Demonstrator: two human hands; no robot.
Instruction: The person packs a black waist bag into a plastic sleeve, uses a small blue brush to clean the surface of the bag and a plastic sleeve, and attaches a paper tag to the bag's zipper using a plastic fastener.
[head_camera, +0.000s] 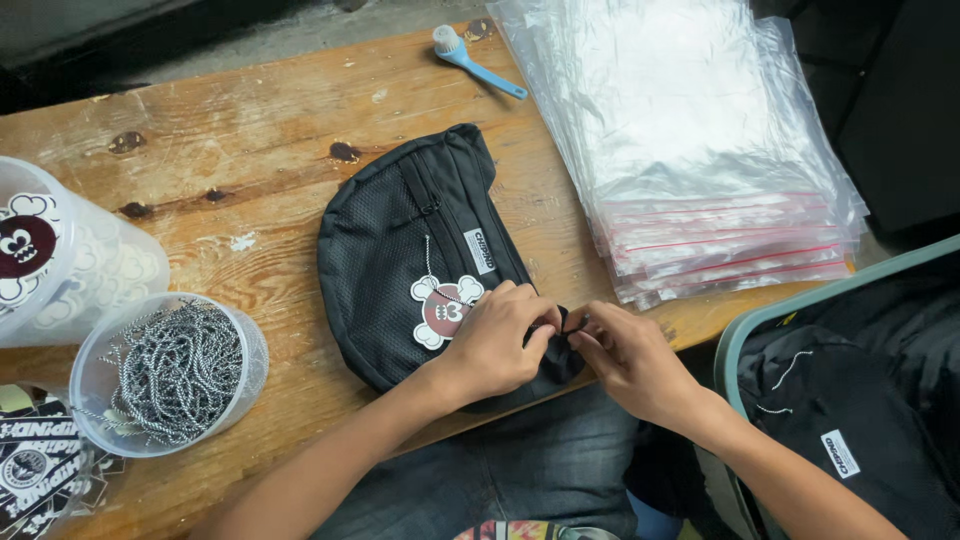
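Black mesh-fronted fabric waist bag (400, 260) flat on worn wooden bench (250, 170), round cartoon hang tag (443, 310) on ball chain; left hand (492, 340) and right hand (625, 360) fingers pinched on bag's near end, likely fastening step; next needs fine, steady pinch; clear tub of ball chains (170, 375) near left.

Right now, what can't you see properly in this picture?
- Head view: what the fingertips pinch at the bag's near end; the left hand and right hand cover it.
- Head view: the stack of clear plastic bags and the white tub are cut off by the picture's edges.
- Head view: the bin at right, cut off by the edge, so its contents show only partly.
- Head view: how many ball chains fill the clear cup; too tangled.
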